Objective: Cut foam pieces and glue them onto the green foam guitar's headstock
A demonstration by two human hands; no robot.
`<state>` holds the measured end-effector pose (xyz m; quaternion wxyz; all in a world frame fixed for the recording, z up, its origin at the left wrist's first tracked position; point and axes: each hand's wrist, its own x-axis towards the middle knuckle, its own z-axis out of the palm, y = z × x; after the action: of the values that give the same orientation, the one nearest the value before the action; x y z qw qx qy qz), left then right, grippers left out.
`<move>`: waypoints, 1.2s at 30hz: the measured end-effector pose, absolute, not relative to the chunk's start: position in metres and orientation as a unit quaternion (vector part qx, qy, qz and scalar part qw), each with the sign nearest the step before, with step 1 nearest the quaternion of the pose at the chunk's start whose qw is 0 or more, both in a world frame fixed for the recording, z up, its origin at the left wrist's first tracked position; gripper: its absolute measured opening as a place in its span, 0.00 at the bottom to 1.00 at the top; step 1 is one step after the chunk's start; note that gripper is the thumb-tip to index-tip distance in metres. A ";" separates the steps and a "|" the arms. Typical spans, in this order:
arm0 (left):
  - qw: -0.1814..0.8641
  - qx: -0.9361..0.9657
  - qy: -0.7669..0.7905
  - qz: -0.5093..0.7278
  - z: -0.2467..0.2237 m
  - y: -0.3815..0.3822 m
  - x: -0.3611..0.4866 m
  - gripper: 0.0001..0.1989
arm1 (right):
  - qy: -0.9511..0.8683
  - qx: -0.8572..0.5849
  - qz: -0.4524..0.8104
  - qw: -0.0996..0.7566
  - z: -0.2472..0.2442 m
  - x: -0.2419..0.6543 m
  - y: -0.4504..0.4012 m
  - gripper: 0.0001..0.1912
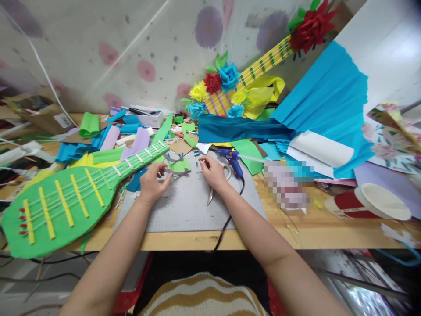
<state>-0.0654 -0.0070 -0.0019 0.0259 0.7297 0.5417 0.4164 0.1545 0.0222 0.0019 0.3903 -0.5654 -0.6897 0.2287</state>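
While hemmed by green paper instrument at left, blue glue gun and scissors at right, noted dark curved strip over far part of grey mat, lengthwise left to right, beside loosely curled left hand, facing right hand with fingertips bunched; any pinch, cannot tell.

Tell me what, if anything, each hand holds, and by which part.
Left hand: at the left end of a purple strip, grip unclear. Right hand: cannot tell.

The green scrap lies on the grey mat. A narrow, dark strip curves along its near edge. Small blue bits lie to the right.
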 end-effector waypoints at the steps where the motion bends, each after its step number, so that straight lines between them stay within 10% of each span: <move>1: 0.039 0.739 0.536 0.407 -0.004 -0.006 -0.064 0.11 | -0.682 -0.581 0.227 0.383 0.001 0.155 0.023 0.11; 21: 0.192 0.595 0.621 0.473 -0.026 0.009 -0.039 0.05 | -0.610 -0.575 0.229 0.495 -0.001 0.147 0.030 0.12; 29: 0.243 0.572 0.601 0.503 -0.030 0.008 -0.031 0.07 | -0.746 -0.560 0.246 0.262 0.000 0.125 0.013 0.08; 36: 0.293 0.550 0.572 0.533 -0.035 0.012 -0.031 0.08 | -0.758 -0.558 0.246 0.232 0.002 0.113 0.013 0.09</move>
<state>-0.0307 0.0117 -0.0351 0.2931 0.5503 0.5724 0.5325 0.1134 0.0125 0.0019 0.2318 -0.5582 -0.7577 0.2460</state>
